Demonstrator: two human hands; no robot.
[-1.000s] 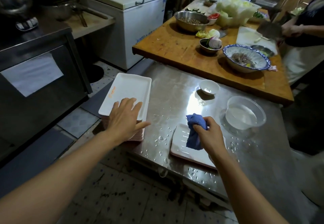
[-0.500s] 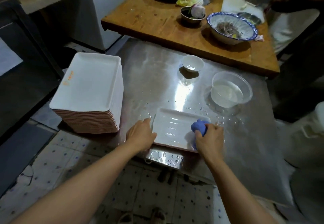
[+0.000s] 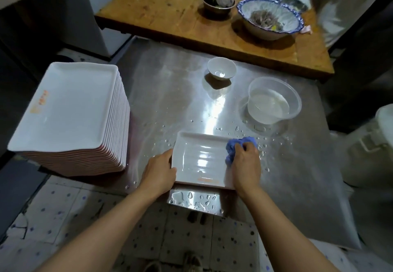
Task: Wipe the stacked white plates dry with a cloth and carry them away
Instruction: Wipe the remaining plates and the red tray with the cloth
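Note:
A single white rectangular plate (image 3: 200, 159) lies near the front edge of the wet steel table (image 3: 170, 93). My left hand (image 3: 158, 171) grips its left rim. My right hand (image 3: 246, 165) holds a bunched blue cloth (image 3: 237, 146) against the plate's right end. A tall stack of white rectangular plates (image 3: 70, 110) with an orange mark stands at the table's left edge, apart from both hands.
A small white bowl (image 3: 221, 68) and a clear plastic tub of water (image 3: 274, 100) sit further back on the steel table. Behind is a wooden table (image 3: 170, 12) with a blue-rimmed bowl (image 3: 270, 17); another person stands at the far right. A white bucket (image 3: 374, 144) stands right.
My left hand left the stack and took hold of the single plate's left rim. The right hand with the cloth shifted to the plate's right end. The view tilted down and closer.

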